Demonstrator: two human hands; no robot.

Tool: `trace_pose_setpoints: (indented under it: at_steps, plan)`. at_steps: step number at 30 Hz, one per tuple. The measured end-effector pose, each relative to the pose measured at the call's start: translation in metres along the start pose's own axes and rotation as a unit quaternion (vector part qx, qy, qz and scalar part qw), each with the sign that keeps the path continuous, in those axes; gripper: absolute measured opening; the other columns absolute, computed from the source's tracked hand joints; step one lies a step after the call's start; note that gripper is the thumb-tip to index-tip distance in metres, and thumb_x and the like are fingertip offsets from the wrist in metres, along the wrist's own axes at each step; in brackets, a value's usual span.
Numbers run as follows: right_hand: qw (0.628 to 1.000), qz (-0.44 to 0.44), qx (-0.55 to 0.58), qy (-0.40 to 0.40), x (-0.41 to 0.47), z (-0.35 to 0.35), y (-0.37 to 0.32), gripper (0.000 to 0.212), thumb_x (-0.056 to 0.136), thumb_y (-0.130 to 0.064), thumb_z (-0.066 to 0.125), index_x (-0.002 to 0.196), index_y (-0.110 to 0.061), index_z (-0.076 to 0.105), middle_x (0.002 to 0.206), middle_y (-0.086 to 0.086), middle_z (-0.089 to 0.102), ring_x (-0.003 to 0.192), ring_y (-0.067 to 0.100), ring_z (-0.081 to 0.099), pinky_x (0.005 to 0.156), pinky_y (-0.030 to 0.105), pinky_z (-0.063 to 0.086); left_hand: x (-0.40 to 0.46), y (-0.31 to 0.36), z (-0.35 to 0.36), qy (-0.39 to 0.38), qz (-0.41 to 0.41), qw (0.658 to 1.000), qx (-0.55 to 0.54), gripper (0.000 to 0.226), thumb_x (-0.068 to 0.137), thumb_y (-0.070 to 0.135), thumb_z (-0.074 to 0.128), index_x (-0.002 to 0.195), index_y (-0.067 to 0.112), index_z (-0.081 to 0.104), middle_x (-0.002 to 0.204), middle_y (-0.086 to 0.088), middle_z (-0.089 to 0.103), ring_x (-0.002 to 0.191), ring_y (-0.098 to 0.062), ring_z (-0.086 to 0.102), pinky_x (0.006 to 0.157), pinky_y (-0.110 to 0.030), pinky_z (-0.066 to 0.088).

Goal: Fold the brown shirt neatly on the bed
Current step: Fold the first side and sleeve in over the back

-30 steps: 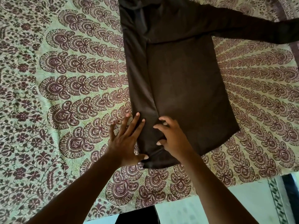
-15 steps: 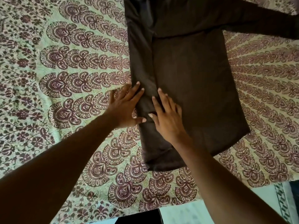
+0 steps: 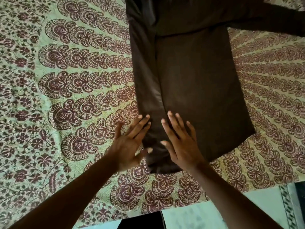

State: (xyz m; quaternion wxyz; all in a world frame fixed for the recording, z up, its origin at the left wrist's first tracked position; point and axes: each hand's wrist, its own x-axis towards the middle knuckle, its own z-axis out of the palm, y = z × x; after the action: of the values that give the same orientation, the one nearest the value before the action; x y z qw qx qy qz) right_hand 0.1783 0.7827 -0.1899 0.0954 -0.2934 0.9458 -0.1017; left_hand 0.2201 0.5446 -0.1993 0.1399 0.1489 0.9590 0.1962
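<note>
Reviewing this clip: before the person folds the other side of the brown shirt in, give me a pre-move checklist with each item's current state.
1. Left side of the brown shirt folded in as a straight strip along the body: ok.
2. Left hand flat, fingers straight, at the strip's outer edge: ok.
3. Right hand flat on the shirt beside the strip's inner edge: ok.
4. Right sleeve folded in: not ok, it lies stretched out over the bedspread.
5. Hem near the bed edge lying square: not ok, it runs slanted.
6. Collar end aligned: cannot tell, out of frame.
</note>
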Motion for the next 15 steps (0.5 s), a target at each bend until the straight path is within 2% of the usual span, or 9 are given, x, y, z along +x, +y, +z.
trace_pose_setpoints:
  at_steps: [2,4,5,7,10,13,15]
  plan:
    - [0.999,-0.03,-0.007,0.036,0.037,-0.005,0.005,0.056,0.108,-0.037,0.038,0.159,-0.015,0.035,0.172,0.006,0.018,0.159,0.024,0.013,0.12,0.05,0.028,0.016,-0.012,-0.008,0.079,-0.027,0.996,-0.01,0.072,0.103,0.052,0.039,0.162,0.015,0.022,0.173,0.002,0.002,0.159,-0.016,0.006,0.119,-0.061,0.024]
    - [0.996,-0.061,-0.05,0.039,0.074,-0.007,0.014,0.054,0.106,-0.028,0.043,0.158,-0.013,0.038,0.172,0.004,0.018,0.159,0.023,0.014,0.12,0.049,0.03,0.039,-0.026,-0.023,0.105,-0.081,0.991,-0.014,0.078,0.102,0.057,0.035,0.164,0.015,0.013,0.173,0.003,-0.004,0.16,-0.017,0.001,0.122,-0.061,0.019]
    - [0.994,-0.075,-0.071,0.024,0.092,-0.007,0.019,0.055,0.105,-0.025,0.045,0.157,-0.013,0.038,0.172,0.003,0.018,0.159,0.022,0.014,0.12,0.049,0.031,0.051,-0.032,-0.031,0.091,-0.099,0.991,-0.007,0.085,0.099,0.065,0.033,0.164,0.016,0.006,0.172,0.005,-0.009,0.159,-0.017,-0.004,0.122,-0.063,0.013]
    - [0.989,-0.107,-0.104,-0.015,0.123,-0.011,0.031,0.056,0.103,-0.027,0.046,0.157,-0.015,0.038,0.172,0.002,0.019,0.159,0.022,0.016,0.118,0.051,0.034,0.067,-0.037,-0.039,0.011,-0.113,0.993,0.02,0.107,0.089,0.081,0.036,0.163,0.019,-0.009,0.17,0.005,-0.022,0.158,-0.02,-0.016,0.121,-0.067,0.0]
    - [0.98,-0.104,-0.146,-0.091,0.148,-0.023,0.045,0.062,0.102,-0.056,0.036,0.16,-0.035,0.03,0.172,-0.001,0.018,0.159,0.025,0.014,0.117,0.063,0.028,0.07,-0.036,-0.037,-0.083,-0.121,0.988,0.05,0.133,0.073,0.09,0.05,0.157,0.023,-0.028,0.163,0.007,-0.04,0.154,-0.021,-0.028,0.118,-0.073,-0.007]
    - [0.98,-0.021,-0.151,-0.126,0.155,-0.032,0.056,0.076,0.087,-0.089,0.023,0.155,-0.061,0.004,0.174,-0.006,0.0,0.159,0.032,-0.004,0.116,0.073,0.007,0.065,-0.035,-0.031,-0.093,-0.135,0.985,0.048,0.151,0.058,0.095,0.058,0.154,0.023,-0.034,0.158,0.007,-0.047,0.153,-0.024,-0.032,0.115,-0.077,-0.005]
    - [0.985,0.029,-0.127,-0.117,0.16,-0.039,0.058,0.081,0.082,-0.095,0.021,0.154,-0.062,0.002,0.173,-0.004,-0.006,0.159,0.031,-0.008,0.116,0.074,0.004,0.063,-0.032,-0.03,-0.094,-0.132,0.985,0.06,0.157,0.053,0.097,0.059,0.154,0.021,-0.034,0.157,0.003,-0.049,0.152,-0.029,-0.033,0.114,-0.077,-0.004]
